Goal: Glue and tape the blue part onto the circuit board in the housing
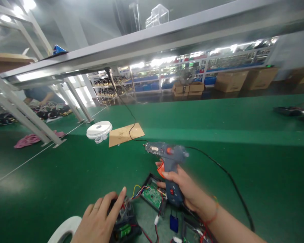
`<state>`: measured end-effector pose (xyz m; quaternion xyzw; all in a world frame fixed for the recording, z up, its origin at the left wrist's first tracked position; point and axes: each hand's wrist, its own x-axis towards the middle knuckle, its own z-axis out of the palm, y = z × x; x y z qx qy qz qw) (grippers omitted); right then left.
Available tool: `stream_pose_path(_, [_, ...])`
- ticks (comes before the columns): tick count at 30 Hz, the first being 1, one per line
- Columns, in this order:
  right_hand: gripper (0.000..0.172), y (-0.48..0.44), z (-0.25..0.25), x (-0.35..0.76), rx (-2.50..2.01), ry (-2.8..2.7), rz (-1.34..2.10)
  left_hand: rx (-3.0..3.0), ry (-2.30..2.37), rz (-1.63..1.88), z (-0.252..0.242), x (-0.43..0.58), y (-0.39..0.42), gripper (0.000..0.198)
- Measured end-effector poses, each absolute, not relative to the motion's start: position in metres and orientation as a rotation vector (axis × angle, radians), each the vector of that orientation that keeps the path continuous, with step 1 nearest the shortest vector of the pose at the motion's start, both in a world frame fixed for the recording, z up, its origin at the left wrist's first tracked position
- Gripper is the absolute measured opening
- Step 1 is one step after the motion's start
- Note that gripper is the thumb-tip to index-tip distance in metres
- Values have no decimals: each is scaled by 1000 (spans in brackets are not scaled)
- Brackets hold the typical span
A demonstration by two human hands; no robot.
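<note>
My right hand (186, 192) is wrapped round the handle of a blue glue gun (167, 157) with an orange trigger, its nozzle pointing left above the green bench. My left hand (101, 217) rests on a black device housing (125, 226) that holds a green battery, with the fingers curled over its top edge. Between the hands lies an open black case with a green circuit board (152, 196) and coloured wires. The gun's black cord (228, 179) trails off to the right.
A piece of cardboard (124, 134) and a white tape reel (99, 130) lie further back on the green bench (53, 175). A white roll (66, 229) sits at the bottom left edge. A metal frame (27, 114) stands at left, and a pink cloth (30, 139) lies beside it. Another person sits at far left.
</note>
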<state>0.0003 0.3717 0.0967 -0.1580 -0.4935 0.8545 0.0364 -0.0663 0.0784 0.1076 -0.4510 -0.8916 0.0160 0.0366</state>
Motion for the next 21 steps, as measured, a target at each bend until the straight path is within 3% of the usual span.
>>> stream_pose_path(5, [64, 370, 95, 1, -453, -1499, 2617, -1352, -2873, 124, 149, -57, 137, 80])
stream_pose_path(10, [59, 371, 93, 1, -437, -1455, 2635, -1355, -3103, 175, 141, -54, 200, 61])
stream_pose_path(16, [52, 373, 92, 0, -465, -1414, 2652, -1341, -3154, 133, 120, -61, 195, 39])
stream_pose_path(21, [46, 374, 90, 2, -442, -1387, 2672, -1369, -3176, -116, 119, -61, 186, 28])
